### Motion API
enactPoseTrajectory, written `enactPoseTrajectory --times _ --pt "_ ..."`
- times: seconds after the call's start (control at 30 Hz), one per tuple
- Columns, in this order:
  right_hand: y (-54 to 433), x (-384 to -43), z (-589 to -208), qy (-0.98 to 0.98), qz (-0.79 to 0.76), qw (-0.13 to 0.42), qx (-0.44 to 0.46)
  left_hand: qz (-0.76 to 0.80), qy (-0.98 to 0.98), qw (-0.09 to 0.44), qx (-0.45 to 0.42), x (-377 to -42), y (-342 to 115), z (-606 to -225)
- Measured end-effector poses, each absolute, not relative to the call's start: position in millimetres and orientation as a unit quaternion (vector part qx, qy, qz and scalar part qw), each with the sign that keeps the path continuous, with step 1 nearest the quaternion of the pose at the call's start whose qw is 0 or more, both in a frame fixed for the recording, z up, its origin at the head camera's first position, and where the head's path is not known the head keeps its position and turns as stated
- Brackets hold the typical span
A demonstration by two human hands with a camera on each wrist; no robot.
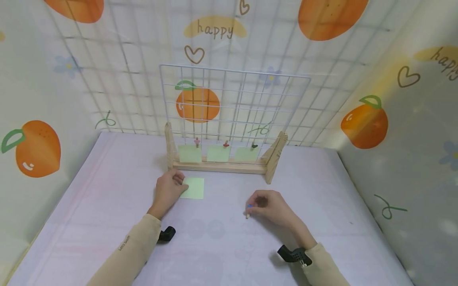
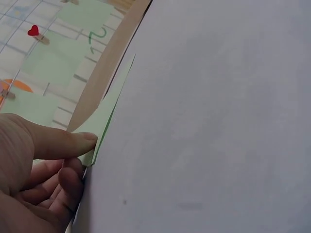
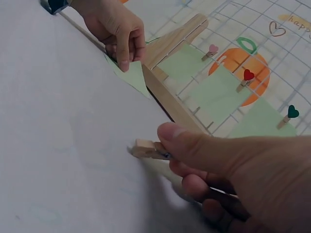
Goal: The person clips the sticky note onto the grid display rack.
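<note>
My left hand (image 1: 169,190) pinches the edge of a pale green paper square (image 1: 195,188) between thumb and fingers, just in front of the rack's wooden base. In the left wrist view the paper (image 2: 108,114) appears nearly edge-on beside the thumb. To the right, my right hand (image 1: 269,206) pinches a small wooden clothespin (image 3: 148,148) by one end; a bit of blue shows at it in the head view. Behind both hands stands a white wire grid rack (image 1: 232,107). Three green paper squares hang low on it, held by clothespins with a pink, a red (image 3: 249,75) and a dark green (image 3: 292,111) top.
The rack rests on a wooden base bar (image 1: 222,167) between two wooden side feet, the right foot (image 1: 275,159) nearest my right hand. A pale cloth (image 1: 214,254) covers the table. Walls printed with oranges stand at the back and both sides.
</note>
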State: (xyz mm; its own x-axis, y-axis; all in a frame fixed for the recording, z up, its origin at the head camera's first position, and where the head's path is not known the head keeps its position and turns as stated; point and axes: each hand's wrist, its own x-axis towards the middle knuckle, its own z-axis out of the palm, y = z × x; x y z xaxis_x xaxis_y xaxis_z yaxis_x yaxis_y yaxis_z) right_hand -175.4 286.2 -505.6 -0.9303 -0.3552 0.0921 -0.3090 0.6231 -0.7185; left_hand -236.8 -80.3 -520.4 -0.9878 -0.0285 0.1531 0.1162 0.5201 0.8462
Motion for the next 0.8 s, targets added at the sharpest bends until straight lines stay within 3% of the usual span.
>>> enactPoseTrajectory --times 0.23,0.8 --pt "290.4 -174.5 -502.6 0.898 -0.403 0.016 -0.179 -0.491 -0.869 0.060 -0.026 -240.5 -81.5 -523.4" --pt "291.2 -171.2 -493.9 0.890 -0.402 0.035 -0.211 -0.508 -0.856 0.094 -0.022 -241.7 -83.1 -525.0"
